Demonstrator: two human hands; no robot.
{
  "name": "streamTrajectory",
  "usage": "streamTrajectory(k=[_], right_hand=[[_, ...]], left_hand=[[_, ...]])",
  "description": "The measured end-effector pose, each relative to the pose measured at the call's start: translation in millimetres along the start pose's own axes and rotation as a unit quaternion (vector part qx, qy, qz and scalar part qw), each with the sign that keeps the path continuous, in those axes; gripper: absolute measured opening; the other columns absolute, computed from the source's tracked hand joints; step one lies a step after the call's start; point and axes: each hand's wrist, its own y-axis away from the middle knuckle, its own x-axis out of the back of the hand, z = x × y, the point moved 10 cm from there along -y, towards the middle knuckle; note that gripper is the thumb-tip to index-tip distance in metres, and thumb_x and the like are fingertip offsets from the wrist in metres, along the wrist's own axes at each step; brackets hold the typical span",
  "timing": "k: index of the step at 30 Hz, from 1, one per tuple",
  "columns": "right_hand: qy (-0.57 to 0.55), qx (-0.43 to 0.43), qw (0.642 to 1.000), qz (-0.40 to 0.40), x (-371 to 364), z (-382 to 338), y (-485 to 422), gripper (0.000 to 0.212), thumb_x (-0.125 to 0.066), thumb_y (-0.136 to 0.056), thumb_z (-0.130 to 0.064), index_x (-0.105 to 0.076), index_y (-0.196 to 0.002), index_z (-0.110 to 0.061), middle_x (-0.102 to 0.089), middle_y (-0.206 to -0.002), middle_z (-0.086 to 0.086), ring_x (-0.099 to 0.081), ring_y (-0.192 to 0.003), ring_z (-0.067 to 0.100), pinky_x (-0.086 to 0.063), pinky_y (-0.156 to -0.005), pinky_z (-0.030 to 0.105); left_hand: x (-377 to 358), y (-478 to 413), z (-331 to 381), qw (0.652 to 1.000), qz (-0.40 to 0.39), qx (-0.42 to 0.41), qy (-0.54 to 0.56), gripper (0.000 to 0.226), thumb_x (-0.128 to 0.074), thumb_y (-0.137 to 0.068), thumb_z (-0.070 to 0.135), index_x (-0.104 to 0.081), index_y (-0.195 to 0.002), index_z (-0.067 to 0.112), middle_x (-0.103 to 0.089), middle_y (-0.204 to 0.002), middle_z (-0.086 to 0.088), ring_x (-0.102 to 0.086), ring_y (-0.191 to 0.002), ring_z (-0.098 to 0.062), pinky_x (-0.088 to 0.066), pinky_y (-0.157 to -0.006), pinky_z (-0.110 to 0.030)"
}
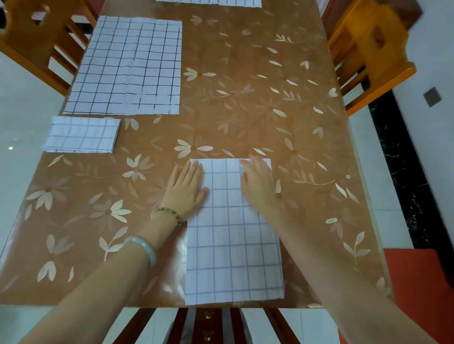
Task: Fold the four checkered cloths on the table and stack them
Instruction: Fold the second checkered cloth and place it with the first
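Both hands lie flat, fingers straight and spread, on the far half of a long cloth [233, 245], a white piece with a dark grid folded into a narrow strip. The strip runs from the near edge of the desk [245, 98] away from the person. The left hand [185, 189] rests across the strip's left edge, its palm partly on the cloth and partly on the desk's brown flowered cover. The right hand [258, 183] presses near the strip's far right corner, its fingertips reaching the far edge. Neither hand grips anything; they press down only. The right hand is slightly blurred.

Well to the left of the left hand, and a little beyond it, sits a small folded cloth [82, 135], a compact rectangle at the desk's left edge. Just beyond that, farther from the left hand, a large cloth [127, 66] is spread flat, with creases running along its length. Far ahead of both hands, at the top of the view, only the near edge of a far cloth [208, 2] shows.

The left wrist wears a beaded bracelet [169, 213], and a pale bangle [145, 248] sits farther up the forearm. Wooden chairs stand at the far left [36, 49] and far right [368, 49], and the back of another chair [208, 324] shows below the arms.
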Motion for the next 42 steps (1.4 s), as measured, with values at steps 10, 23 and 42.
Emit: streamTrajectory(k=[10,23,42], right_hand=[[0.128,0.06,0.981,-0.132,-79,7,0,0.063,-0.015,-0.098,-0.044,-0.028,-0.148,-0.009,-0.027,-0.155,0.014,-0.02,-0.145,0.028,-0.014,-0.118,0.045],[0.116,-0.008,0.992,-0.048,-33,13,47,0.06,-0.021,-0.098,-0.035,-0.024,-0.148,-0.003,-0.019,-0.157,0.015,-0.012,-0.146,0.029,-0.004,-0.118,0.05],[0.195,-0.019,0.974,-0.117,-23,65,150,0.068,-0.012,-0.1,-0.051,-0.015,-0.151,-0.006,-0.011,-0.158,0.014,-0.005,-0.147,0.026,-0.006,-0.118,0.052]], left_hand=[[-45,-18,8,1.0,-0.007,0.005,-0.029,0.071,-0.011,-0.095,0.055,-0.013,-0.152,0.013,-0.014,-0.159,-0.004,-0.011,-0.147,-0.019,0.002,-0.118,-0.043],[-29,43,50,0.997,0.022,-0.071,-0.013,0.063,-0.022,-0.096,0.037,-0.017,-0.15,0.005,-0.014,-0.158,-0.01,-0.004,-0.147,-0.02,-0.003,-0.118,-0.047],[-55,119,22,0.999,-0.034,-0.003,-0.021,0.076,-0.016,-0.097,0.059,-0.014,-0.151,0.006,-0.009,-0.158,-0.01,-0.008,-0.147,-0.025,-0.002,-0.117,-0.046]])
